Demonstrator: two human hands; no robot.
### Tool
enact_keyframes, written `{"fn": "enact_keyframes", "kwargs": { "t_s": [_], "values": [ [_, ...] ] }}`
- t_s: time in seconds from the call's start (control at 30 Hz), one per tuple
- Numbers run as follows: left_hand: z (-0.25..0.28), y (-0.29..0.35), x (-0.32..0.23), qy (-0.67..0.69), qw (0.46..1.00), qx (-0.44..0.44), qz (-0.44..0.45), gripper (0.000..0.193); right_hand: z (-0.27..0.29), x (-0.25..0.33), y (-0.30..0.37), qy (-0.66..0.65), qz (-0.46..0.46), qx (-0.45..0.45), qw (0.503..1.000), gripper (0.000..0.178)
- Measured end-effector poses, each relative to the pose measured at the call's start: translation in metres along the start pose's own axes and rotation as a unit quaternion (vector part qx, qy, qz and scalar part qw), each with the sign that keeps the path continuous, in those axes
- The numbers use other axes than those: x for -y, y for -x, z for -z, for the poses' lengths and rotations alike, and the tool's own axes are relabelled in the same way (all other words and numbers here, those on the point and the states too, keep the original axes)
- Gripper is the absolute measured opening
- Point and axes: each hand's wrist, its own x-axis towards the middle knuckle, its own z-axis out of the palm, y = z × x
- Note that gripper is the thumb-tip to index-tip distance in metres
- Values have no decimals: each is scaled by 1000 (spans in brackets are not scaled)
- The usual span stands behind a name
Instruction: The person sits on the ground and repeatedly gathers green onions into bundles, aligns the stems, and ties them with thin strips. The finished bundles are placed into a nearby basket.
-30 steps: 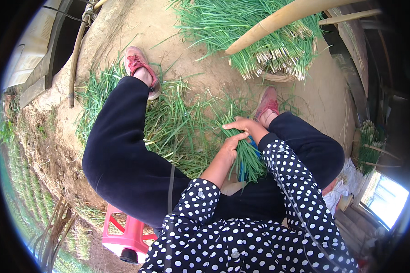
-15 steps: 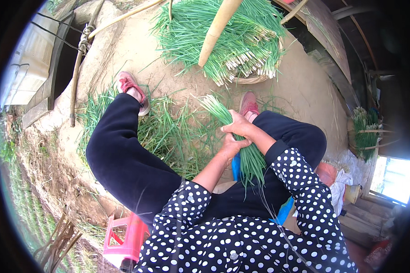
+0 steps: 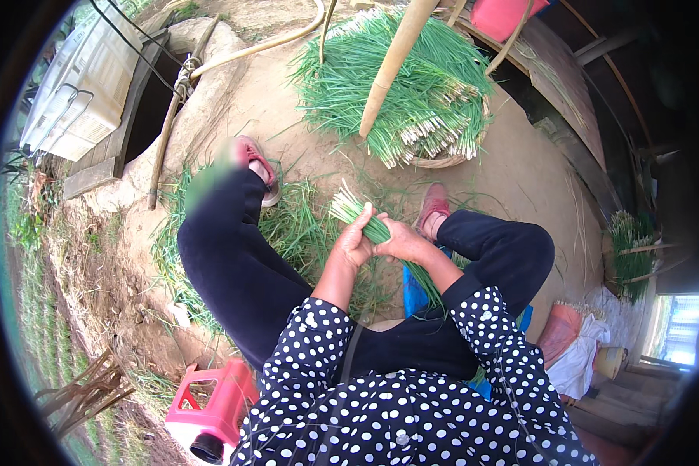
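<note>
Between my knees I hold a bunch of chives, its white stem ends pointing up and left and its green leaves trailing down toward my right thigh. My left hand is closed around it just below the white ends. Close beside it, my right hand grips the same bunch a little further down the leaves. The finger positions are partly hidden where the hands meet. Under the leaves a blue piece of material shows. Ahead, a large heap of chives lies on a round woven basket, white ends facing me.
Loose green leaves litter the ground between my feet. A bamboo pole slants over the heap. To the left stand a pink plastic stool and a white crate. White sacks and more bundled chives are at right.
My left hand has moved up to the white ends, and my right hand now sits below it on the leaves. The bunch looks thinner. The view has shifted.
</note>
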Motion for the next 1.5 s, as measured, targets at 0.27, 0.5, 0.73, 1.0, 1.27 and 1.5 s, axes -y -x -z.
{"fn": "enact_keyframes", "kwargs": {
  "t_s": [0.27, 0.5, 0.73, 1.0, 1.27, 1.5],
  "values": [
    [-15, 10, -13, 43, 984, -7, -171, 33, 5, 18, 7, 133, 87, 95, 983, 64],
    [-61, 55, -31, -164, 959, 105, -205, 30, 115, 114, 14, 44, 144, -119, 981, 59],
    [-87, 71, -24, -278, 928, 176, -173, 35, 92, 173, -4, 180, 282, 122, 934, 68],
    [-72, 66, -23, -285, 936, 114, -174, 19, 106, 139, -3, -44, 301, -5, 953, 67],
    [-118, 94, -43, -259, 890, 130, -352, 16, 17, 76, 43, -47, 378, -101, 919, 107],
    [-169, 135, -53, -192, 882, 306, -300, 20, -1, 104, 103, -116, 351, -208, 906, 86]
  ]
}}
